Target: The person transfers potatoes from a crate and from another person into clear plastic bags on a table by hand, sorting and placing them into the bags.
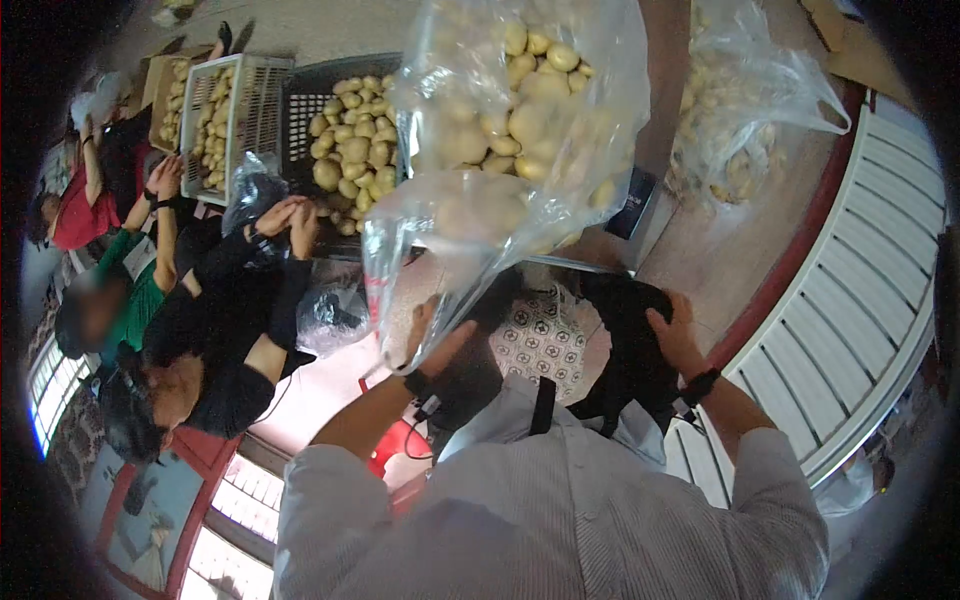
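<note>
A clear plastic bag (470, 215) full of potatoes (540, 125) lies in front of me, and its loose neck comes down toward my lap on the left. My left hand (438, 345) is at this neck, thumb and fingers apart, with film against or over the fingers. Whether it grips any film is hard to see. On my dark-clothed right knee rests my right hand (678, 335), its fingers stretched out and holding nothing.
A black crate (300, 115) and a white crate (235, 110), both with potatoes, stand left of the bag. Another plastic bag (750, 110) lies at the right, by a slatted white bench (850, 280). Several people, including one in black sleeves (230, 270), sit at left.
</note>
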A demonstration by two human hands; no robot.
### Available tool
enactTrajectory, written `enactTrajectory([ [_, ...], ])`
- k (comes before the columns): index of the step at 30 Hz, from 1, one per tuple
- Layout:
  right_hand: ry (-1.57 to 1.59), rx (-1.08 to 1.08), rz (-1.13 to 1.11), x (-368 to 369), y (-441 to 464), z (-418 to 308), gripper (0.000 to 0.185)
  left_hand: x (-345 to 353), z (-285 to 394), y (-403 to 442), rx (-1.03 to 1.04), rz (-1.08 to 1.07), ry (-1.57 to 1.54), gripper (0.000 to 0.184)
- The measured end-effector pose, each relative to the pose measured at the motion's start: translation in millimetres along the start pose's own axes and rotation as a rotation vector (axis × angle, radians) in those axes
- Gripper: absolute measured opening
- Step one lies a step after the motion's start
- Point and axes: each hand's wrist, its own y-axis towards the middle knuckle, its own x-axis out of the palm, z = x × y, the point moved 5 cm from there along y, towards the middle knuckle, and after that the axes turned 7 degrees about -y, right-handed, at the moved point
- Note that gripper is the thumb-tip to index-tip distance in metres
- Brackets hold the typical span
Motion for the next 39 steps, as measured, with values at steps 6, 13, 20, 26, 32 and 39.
enactTrajectory([
  [6,0.43,0.036,0.007,13.8,24.0,50.9,0.031,-21.5,-30.5,40.5,0.353,0.144,0.034,0.039],
  [13,0.899,0.038,-0.298,33.5,51.3,56.7,0.033,-33.3,-51.6,74.1,0.451,-0.077,-0.14,0.028],
  [20,1.264,-0.005,-0.261,49.6,47.5,44.8,0.038,-46.3,-43.5,77.1,0.513,-0.058,0.073,0.026],
  [26,1.102,-0.192,-0.116,66.2,5.5,-0.3,0.037,-42.5,-83.7,37.2,0.666,0.095,-0.051,0.033],
  [32,1.087,-0.335,0.03,69.7,-13.6,-18.3,0.033,-44.8,-113.1,27.6,0.705,0.263,-0.064,0.033],
  [39,1.045,-0.42,0.009,74.0,-44.9,-45.9,0.036,-33.4,-90.3,3.6,0.752,0.287,-0.115,0.041],
])
